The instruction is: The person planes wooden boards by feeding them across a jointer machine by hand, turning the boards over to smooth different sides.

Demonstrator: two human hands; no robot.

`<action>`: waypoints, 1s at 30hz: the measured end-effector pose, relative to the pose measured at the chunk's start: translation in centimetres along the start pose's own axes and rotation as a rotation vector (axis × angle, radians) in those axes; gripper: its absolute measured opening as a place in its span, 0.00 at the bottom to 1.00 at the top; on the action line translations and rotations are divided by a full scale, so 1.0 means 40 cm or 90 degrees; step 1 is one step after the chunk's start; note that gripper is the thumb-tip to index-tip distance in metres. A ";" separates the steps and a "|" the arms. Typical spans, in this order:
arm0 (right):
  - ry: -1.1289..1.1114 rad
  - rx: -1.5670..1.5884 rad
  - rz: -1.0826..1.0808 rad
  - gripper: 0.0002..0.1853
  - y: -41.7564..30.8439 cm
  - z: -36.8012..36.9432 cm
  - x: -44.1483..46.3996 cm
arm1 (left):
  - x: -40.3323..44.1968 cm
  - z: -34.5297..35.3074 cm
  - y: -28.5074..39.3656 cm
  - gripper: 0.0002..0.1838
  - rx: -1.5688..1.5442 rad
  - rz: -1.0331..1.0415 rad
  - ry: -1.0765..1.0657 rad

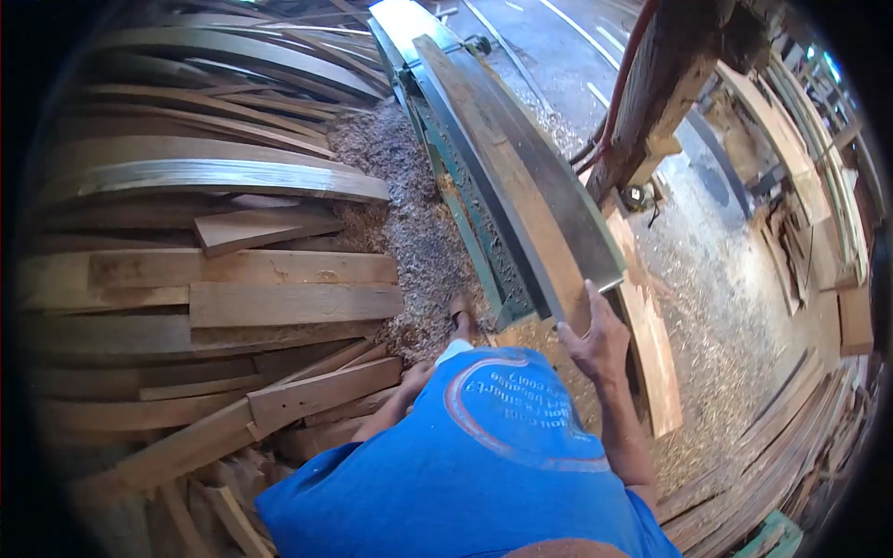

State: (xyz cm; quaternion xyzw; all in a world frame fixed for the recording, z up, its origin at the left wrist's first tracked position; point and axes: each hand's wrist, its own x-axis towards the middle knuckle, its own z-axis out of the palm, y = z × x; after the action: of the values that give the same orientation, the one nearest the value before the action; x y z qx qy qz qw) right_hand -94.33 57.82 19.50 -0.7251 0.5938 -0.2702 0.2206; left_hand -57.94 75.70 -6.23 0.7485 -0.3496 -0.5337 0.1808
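Observation:
A long wooden board (507, 167) lies lengthwise on the metal bed of a green machine (465, 209). At the board's near end, my right hand (598, 337) grips it, with the thumb on one side and the fingers on the other. Low beside my body on the left is my left hand (416, 379), partly hidden by my blue shirt; its fingers cannot be made out. Near it lies a short plank (326, 395) on top of other wood.
Stacked planks (293, 270) fill the left side. Wood shavings (405, 205) cover the floor beside the machine. A wooden post (656, 102) stands right of the machine, with a tape measure (635, 195) near it. Thin strips (791, 437) lie at lower right.

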 end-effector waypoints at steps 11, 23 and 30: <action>-0.033 0.004 0.035 0.41 -0.010 -0.005 0.005 | -0.013 -0.117 0.051 0.24 0.141 -0.171 -0.036; 0.030 0.004 -0.001 0.37 -0.034 0.053 0.107 | 0.175 -0.177 0.126 0.22 0.230 0.019 -0.077; 0.013 -0.060 -0.034 0.38 -0.054 0.133 0.245 | 0.108 -0.148 0.081 0.25 0.160 0.013 -0.029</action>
State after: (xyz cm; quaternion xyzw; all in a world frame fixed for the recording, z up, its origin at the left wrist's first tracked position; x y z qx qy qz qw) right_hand -87.78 48.62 18.12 -0.7475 0.5883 -0.2556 0.1726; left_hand -52.71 69.76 -4.88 0.7494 -0.4252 -0.5007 0.0829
